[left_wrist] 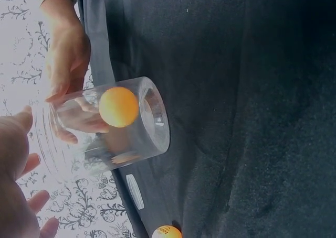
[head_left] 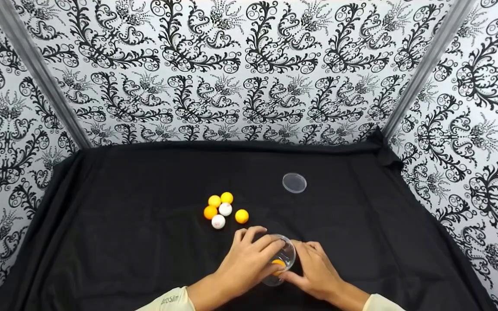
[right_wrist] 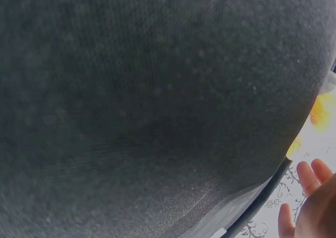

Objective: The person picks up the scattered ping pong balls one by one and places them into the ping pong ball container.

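Observation:
A clear plastic jar [head_left: 290, 255] is tilted near the front of the table, with an orange ping-pong ball [left_wrist: 118, 107] inside, close to its base in the left wrist view. My right hand [head_left: 318, 272] grips the jar's side near the rim. Over the jar's mouth is my left hand [head_left: 249, 259], its fingers loosely spread and holding nothing. Just beyond the left hand lies a single orange ball [head_left: 241, 216]. A hand's fingers [right_wrist: 308, 179] show at the right edge of the right wrist view, where the jar is mostly out of frame.
Left of the single ball, orange balls [head_left: 210, 212] and two white balls [head_left: 218, 222] lie in a cluster. A round clear lid [head_left: 294, 183] rests farther back on the black cloth [head_left: 123, 224]. Patterned walls [head_left: 231, 99] enclose the table's back and sides.

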The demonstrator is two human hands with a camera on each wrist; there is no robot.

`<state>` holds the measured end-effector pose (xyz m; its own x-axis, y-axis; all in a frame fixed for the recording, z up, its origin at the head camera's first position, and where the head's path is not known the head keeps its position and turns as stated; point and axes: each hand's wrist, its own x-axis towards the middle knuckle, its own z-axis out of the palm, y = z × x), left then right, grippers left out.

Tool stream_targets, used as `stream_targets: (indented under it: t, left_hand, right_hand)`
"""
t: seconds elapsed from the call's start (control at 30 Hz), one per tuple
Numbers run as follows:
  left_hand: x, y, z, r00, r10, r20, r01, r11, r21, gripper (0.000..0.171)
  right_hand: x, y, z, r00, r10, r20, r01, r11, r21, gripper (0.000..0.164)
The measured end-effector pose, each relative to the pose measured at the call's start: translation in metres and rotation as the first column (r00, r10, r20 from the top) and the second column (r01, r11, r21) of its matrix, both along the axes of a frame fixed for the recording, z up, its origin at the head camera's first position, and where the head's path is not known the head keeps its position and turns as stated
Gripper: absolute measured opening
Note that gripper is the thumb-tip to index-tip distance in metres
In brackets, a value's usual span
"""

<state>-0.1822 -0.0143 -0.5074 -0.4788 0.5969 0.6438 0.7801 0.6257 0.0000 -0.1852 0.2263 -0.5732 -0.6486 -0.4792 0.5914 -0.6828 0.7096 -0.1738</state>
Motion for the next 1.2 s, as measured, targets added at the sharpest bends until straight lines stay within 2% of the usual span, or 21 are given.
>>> stream_targets:
  t: [0.13, 0.33, 0.47, 0.57, 0.73, 0.93, 1.1, 1.2]
  left_hand:
    - [-0.002, -0.002, 0.001, 1.000, -0.002, 0.015, 0.002, 1.000, -0.009, 0.049]
    - [-0.009, -0.006, 0.000, 1.000, 0.009, 0.026, -0.010, 1.000, 0.013, 0.041]
    - [-0.022, -0.010, -0.001, 0.997, 0.049, 0.052, -0.052, 0.997, 0.061, 0.035]
    - [-0.037, -0.014, -0.003, 0.990, 0.095, 0.105, -0.105, 0.990, 0.090, 0.034]
    - [-0.065, -0.024, -0.013, 0.961, 0.207, 0.185, -0.225, 0.971, 0.085, 0.035]
    - [-0.094, -0.036, -0.031, 0.914, 0.342, 0.217, -0.353, 0.935, 0.013, 0.040]
    - [-0.106, -0.040, -0.042, 0.883, 0.400, 0.245, -0.395, 0.916, -0.072, 0.044]
    - [-0.109, -0.042, -0.048, 0.874, 0.412, 0.257, -0.398, 0.911, -0.107, 0.045]
  right_hand:
    - [0.000, 0.000, 0.001, 0.999, -0.010, 0.041, 0.010, 1.000, 0.003, 0.074]
    - [0.000, -0.001, -0.001, 1.000, 0.006, 0.030, -0.006, 1.000, -0.004, 0.075]
    - [-0.001, -0.003, -0.002, 1.000, 0.022, 0.014, -0.022, 0.999, -0.025, 0.075]
    - [-0.001, -0.004, -0.001, 1.000, 0.028, -0.002, -0.028, 0.999, -0.040, 0.075]
    - [-0.001, -0.006, -0.001, 1.000, 0.023, -0.019, -0.024, 0.998, -0.055, 0.075]
    - [-0.001, -0.005, -0.001, 1.000, 0.008, 0.009, -0.007, 0.999, -0.043, 0.074]
    - [0.001, -0.005, 0.000, 0.998, -0.018, 0.063, 0.019, 1.000, -0.017, 0.073]
    - [0.001, -0.005, 0.001, 0.997, -0.021, 0.071, 0.022, 1.000, -0.017, 0.073]
